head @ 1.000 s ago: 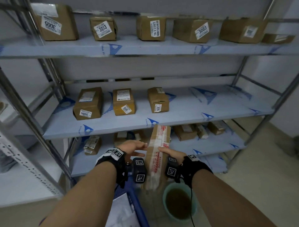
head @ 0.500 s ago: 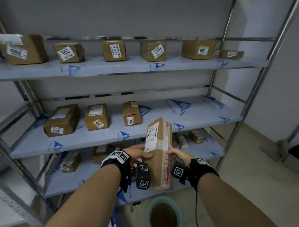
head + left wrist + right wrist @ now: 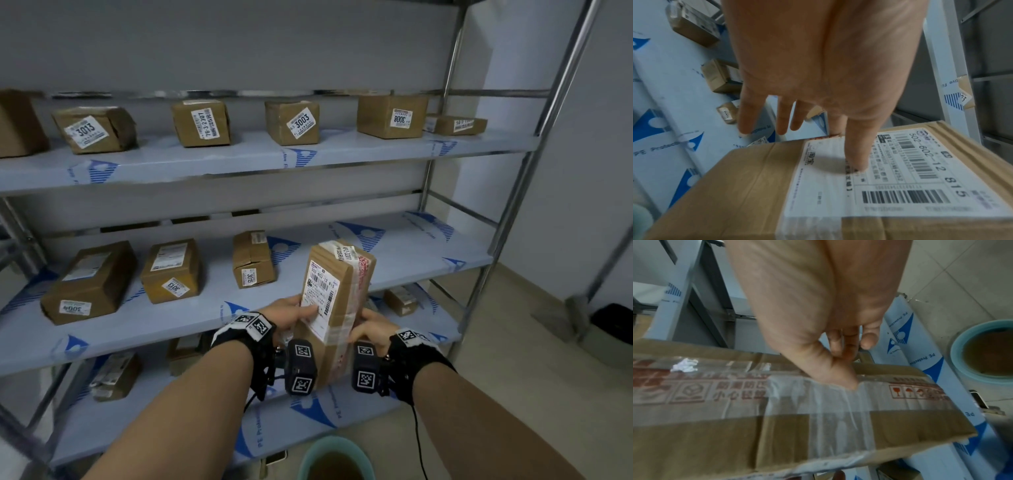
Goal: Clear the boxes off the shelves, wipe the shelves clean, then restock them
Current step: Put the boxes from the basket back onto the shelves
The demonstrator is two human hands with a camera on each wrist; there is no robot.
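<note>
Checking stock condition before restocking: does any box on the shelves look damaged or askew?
Yes. On the top shelf, the box labelled 3013 looks crumpled and dented at its right end, and sits skewed. The others look intact.

Parcel storeroom, by the look of it. Metal shelving (image 3: 507, 219) is standing against a bare grey wall (image 3: 239, 44), shelves still wearing blue-printed protective film. Taped cardboard parcels (image 3: 301, 121) are sitting spaced along them, each showing a numbered label. Tiled floor (image 3: 513, 342) underfoot.
</note>
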